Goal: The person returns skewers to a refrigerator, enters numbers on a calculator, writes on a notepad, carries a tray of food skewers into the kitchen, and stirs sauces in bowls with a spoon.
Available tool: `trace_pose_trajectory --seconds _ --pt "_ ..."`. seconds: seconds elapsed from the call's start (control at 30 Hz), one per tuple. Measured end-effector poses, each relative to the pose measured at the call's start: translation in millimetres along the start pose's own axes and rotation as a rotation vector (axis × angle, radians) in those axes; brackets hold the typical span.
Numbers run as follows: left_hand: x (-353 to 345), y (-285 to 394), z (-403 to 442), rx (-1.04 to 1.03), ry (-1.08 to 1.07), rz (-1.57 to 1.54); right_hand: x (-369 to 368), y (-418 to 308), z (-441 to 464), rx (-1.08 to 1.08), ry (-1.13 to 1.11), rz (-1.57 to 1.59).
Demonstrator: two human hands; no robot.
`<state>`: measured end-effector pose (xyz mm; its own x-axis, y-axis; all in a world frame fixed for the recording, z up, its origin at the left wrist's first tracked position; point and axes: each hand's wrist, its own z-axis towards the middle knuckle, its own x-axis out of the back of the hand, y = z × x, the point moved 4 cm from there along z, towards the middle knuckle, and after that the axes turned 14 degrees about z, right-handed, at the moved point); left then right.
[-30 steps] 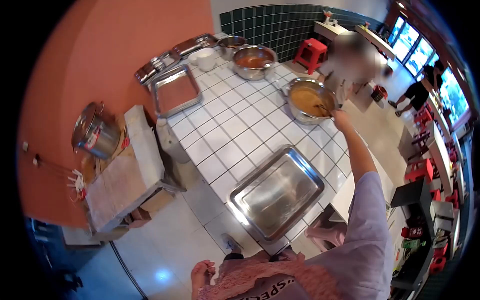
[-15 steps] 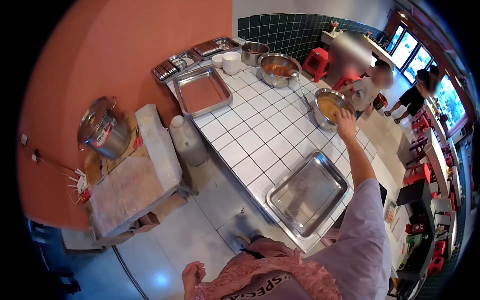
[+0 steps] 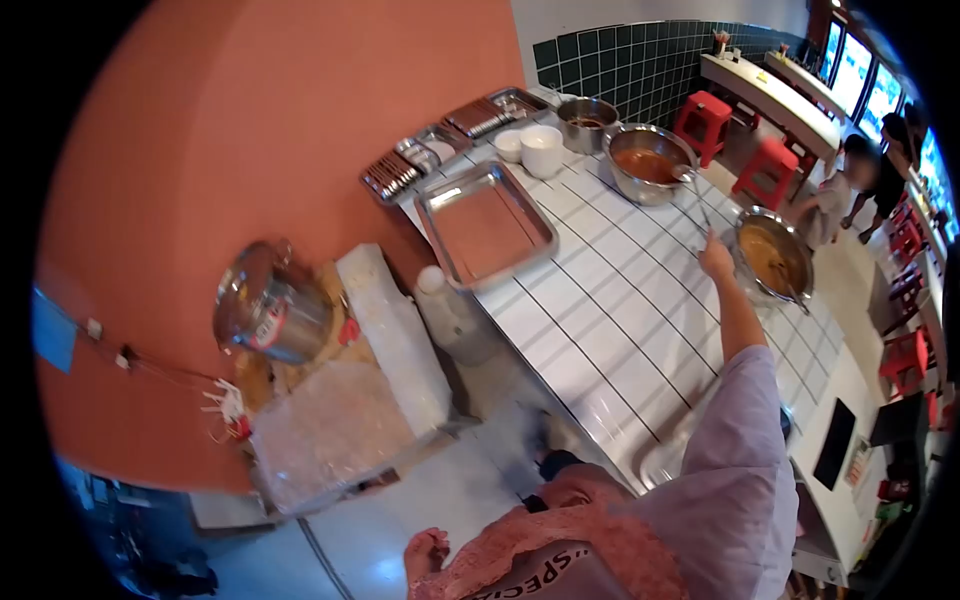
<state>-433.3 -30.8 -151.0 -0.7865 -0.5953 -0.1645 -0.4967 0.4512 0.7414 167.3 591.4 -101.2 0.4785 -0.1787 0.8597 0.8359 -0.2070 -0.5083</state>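
Observation:
My right hand (image 3: 716, 256) reaches over the white tiled table, its fingers closed on the handle end of a ladle (image 3: 704, 208). The ladle's head rests at the rim of a steel bowl (image 3: 645, 190) of red-orange liquid. Right of the hand stands a second steel bowl (image 3: 745, 250) of yellowish-brown liquid, with a utensil handle (image 3: 795, 296) leaning over its near rim. My left hand (image 3: 428, 552) hangs low by the apron, fingers curled, with nothing visible in it.
A steel tray (image 3: 545, 250) lies along the left of the tiled table (image 3: 610, 290); another tray (image 3: 660, 465) is mostly behind my sleeve. White bowls (image 3: 542, 152), a steel pot (image 3: 588, 125) and skewer trays (image 3: 392, 178) stand farther back. A lidded pot (image 3: 285, 315) sits left. People (image 3: 828, 205) stand beyond.
My right hand has left the yellowish bowl and now grips the ladle handle. A utensil handle now shows in that bowl. The view has swung right; the near tray is mostly covered by my arm.

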Motion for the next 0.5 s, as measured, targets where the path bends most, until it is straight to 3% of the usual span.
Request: trace_pose_trajectory --seconds 0.23,0.37,0.5 --pt "-84.3 109.6 75.0 0.037 -0.08 0.292 -38.5 19.9 63.0 -0.217 0.207 0.116" --pt "-113.1 156.9 136.3 0.037 -0.091 0.188 -48.2 29.2 87.9 -0.27 0.13 0.132" --pt "-135.7 177.5 170.5 0.107 -0.119 0.23 -40.7 9.9 82.2 -0.256 0.224 -0.042"
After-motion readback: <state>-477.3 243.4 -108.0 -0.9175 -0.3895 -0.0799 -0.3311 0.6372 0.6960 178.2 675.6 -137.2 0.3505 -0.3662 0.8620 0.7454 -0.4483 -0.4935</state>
